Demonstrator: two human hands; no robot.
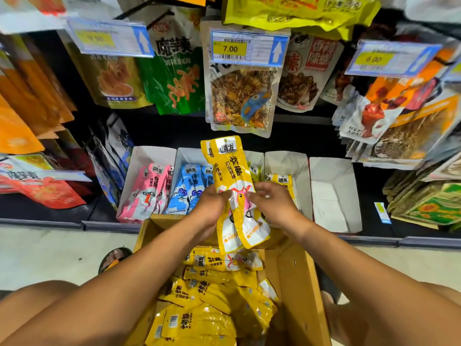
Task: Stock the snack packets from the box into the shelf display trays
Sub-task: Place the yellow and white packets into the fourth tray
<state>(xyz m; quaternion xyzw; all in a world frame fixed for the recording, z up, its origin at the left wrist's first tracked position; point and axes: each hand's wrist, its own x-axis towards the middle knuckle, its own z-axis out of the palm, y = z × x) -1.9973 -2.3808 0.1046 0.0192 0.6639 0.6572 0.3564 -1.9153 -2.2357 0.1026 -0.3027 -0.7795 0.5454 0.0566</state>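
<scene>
Left hand [211,207] and right hand [273,202] are both pinching upright yellow packets [233,176] held between them, above the box [296,275], near the trays [287,162].

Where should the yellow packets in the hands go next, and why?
Probably forward into the tray already holding matching packets. The left hand and right hand grip yellow packets above the box, and that tray stands just behind them, with room left.
</scene>
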